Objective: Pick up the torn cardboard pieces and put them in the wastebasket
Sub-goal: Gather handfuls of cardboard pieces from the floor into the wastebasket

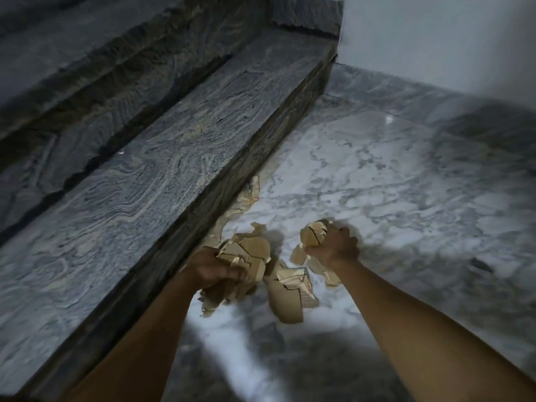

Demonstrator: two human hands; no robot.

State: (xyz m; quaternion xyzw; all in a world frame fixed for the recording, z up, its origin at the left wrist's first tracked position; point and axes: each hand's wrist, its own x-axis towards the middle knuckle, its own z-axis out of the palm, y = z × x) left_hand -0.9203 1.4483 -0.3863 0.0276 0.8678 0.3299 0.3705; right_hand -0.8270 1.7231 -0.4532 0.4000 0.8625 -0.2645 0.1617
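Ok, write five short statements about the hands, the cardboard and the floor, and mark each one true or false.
1. The left hand grips a bundle of torn cardboard pieces. True.
2. The right hand is empty. False: it is closed on a smaller wad of cardboard.
3. Some cardboard pieces still lie on the marble floor between the hands. True: one large piece lies there.
4. The wastebasket stands beside the stone step. False: no wastebasket is in view.
5. Scraps lie along the foot of the step. True.
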